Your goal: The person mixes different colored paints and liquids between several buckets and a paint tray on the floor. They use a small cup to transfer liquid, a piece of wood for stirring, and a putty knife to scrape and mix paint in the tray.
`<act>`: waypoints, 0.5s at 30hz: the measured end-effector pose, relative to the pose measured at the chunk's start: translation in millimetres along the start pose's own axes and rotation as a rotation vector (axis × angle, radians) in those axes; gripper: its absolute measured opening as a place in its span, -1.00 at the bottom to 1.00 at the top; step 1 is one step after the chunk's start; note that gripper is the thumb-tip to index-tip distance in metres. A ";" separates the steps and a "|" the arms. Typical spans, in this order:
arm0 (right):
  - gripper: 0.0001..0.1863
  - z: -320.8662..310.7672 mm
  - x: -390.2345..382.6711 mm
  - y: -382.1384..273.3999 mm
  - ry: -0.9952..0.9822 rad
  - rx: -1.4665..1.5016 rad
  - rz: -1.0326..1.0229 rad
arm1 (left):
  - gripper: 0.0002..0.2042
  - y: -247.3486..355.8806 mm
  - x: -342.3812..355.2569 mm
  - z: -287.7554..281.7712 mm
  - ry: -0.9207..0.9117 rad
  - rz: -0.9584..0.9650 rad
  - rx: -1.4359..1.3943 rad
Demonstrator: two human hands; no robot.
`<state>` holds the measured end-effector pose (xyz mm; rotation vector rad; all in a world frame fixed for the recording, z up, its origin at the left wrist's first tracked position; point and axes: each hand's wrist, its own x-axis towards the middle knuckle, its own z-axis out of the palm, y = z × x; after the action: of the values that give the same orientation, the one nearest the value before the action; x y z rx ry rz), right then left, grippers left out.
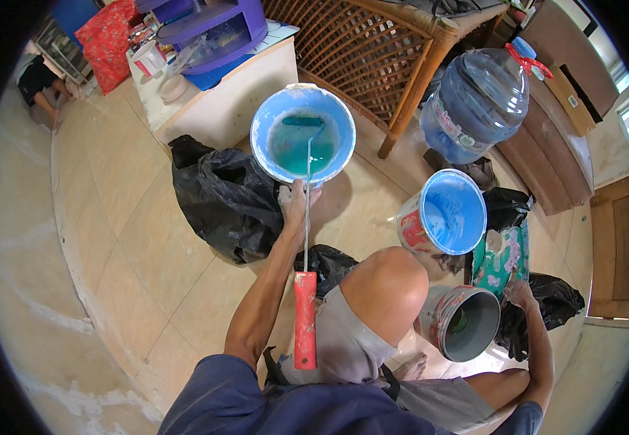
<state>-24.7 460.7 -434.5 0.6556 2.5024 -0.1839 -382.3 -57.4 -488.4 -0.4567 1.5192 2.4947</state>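
Though probably stiff, heavy with green liquid (pixel 291 154) and slippery where wet, take the blue bucket (pixel 342 127), seemingly on the floor (pixel 140 243), by opposite sides of its rim; find its near wall at the fingers of the left hand (pixel 294 201), well apart from the right hand (pixel 520 296); cannot tell either hand's closure.

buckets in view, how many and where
3: upper bucket, at the left hand; middle bucket, right of it and lower; grey-lined bucket, near the right hand. Others may be hidden.
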 end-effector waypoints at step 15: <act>-0.72 21.7 15.7 10.0 0.079 0.064 -0.026 | -0.64 23.7 24.4 1.2 -0.051 0.021 -0.079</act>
<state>-21.2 470.3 -461.2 0.6681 2.5912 -0.2532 -412.7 -67.3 -476.7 -0.3883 1.4193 2.5691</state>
